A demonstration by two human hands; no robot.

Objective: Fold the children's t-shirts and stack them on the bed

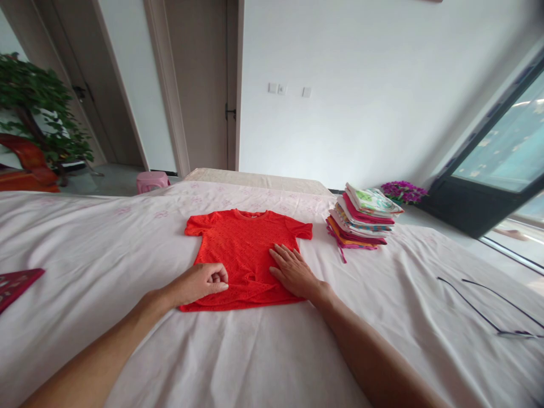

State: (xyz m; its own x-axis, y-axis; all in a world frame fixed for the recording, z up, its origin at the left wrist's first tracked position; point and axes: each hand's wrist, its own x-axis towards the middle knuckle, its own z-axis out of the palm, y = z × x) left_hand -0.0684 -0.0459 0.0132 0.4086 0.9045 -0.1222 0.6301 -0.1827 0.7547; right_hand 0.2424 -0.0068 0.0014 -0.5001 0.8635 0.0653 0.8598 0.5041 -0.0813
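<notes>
A red short-sleeved T-shirt [244,241] lies spread on the white bed sheet, its neckline at the far side and its hem toward me. The lower front of the shirt has creases and a small raised fold near the middle. My left hand [208,279] is over the shirt's lower left side, with its fingers curled in and the thumb alongside; nothing shows in it. On the right side of the shirt, my right hand [293,272] lies flat, palm down and fingers stretched out.
A stack of folded clothes [361,221] stands at the right on the sheet [263,362]. Glasses [501,323] lie farther right. Something dark red [19,286] is at the left edge. A pink stool [152,181] and purple flowers [404,191] are beyond the bed.
</notes>
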